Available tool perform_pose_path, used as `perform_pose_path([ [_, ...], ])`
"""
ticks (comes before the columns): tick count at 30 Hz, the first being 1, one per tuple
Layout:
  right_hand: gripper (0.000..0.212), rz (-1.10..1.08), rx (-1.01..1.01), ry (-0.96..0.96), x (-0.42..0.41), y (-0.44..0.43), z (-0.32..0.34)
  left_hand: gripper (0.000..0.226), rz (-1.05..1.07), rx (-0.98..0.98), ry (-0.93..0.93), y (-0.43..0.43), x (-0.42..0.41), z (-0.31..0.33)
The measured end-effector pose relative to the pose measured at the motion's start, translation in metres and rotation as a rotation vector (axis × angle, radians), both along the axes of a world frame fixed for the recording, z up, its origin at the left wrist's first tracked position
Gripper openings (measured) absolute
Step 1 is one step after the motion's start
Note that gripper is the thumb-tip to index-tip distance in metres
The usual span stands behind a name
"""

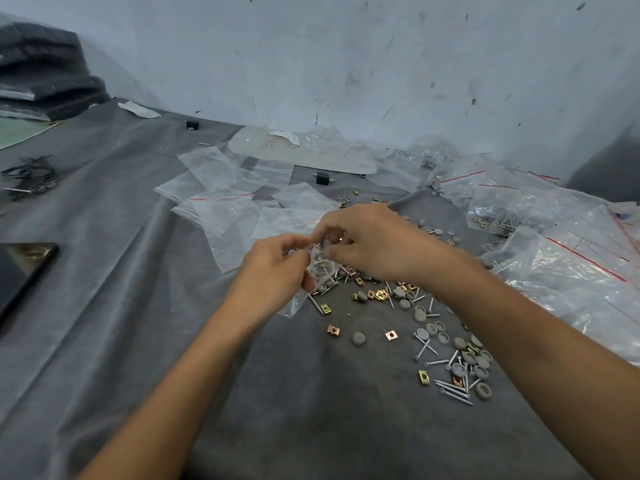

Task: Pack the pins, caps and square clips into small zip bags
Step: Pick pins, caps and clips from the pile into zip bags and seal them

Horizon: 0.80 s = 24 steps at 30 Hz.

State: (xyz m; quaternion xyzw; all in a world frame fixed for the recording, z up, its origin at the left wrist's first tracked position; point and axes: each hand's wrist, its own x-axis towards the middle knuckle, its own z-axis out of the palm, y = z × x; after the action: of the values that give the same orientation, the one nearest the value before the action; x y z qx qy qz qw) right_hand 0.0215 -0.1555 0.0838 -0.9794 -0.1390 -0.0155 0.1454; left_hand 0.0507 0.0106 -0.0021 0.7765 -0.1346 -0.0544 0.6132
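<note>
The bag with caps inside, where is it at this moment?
Head view, centre: the bag is held between the left hand and right hand, with loose clips just to its right.

Both forearms stretched forward; left hand, right hand meet, fingers curled, pinching zip bag.

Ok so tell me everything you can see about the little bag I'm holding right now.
The small zip bag is thin, clear, crinkled plastic, held above the grey cloth between both hands. The left hand grips its side, and the right hand pinches at its top edge. Several grey caps and what look like a few metal pins show through it. Its lower corner hangs toward the loose parts. The fingers hide whether the zip is open.
</note>
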Motion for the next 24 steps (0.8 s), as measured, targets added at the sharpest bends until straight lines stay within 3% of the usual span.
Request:
perform_pose_path([
  [7, 0.011, -0.024, 0.120, -0.003, -0.001, -0.013, -0.001, 0.023, 0.011, -0.018, 0.007, 0.001, 0.000, 0.001],
  [10, 0.008, -0.012, 0.041, 0.087, -0.008, -0.024, -0.009, 0.023, 0.023, -0.018, 0.013, 0.001, 0.002, 0.001],
  [13, 0.032, 0.018, -0.138, 0.228, -0.017, -0.019, -0.036, 0.025, 0.037, -0.025, 0.016, 0.001, 0.003, 0.000],
  [16, 0.050, 0.003, -0.144, 0.292, -0.022, -0.014, -0.067, 0.025, 0.041, -0.022, 0.016, 0.001, 0.002, 0.000],
  [20, 0.021, 0.013, -0.038, 0.290, -0.022, -0.019, -0.080, 0.026, 0.041, -0.029, 0.015, 0.002, 0.002, 0.001],
  [24, 0.020, 0.038, -0.031, 0.236, -0.023, -0.018, -0.083, 0.026, 0.026, -0.025, 0.018, 0.000, 0.000, 0.002],
])
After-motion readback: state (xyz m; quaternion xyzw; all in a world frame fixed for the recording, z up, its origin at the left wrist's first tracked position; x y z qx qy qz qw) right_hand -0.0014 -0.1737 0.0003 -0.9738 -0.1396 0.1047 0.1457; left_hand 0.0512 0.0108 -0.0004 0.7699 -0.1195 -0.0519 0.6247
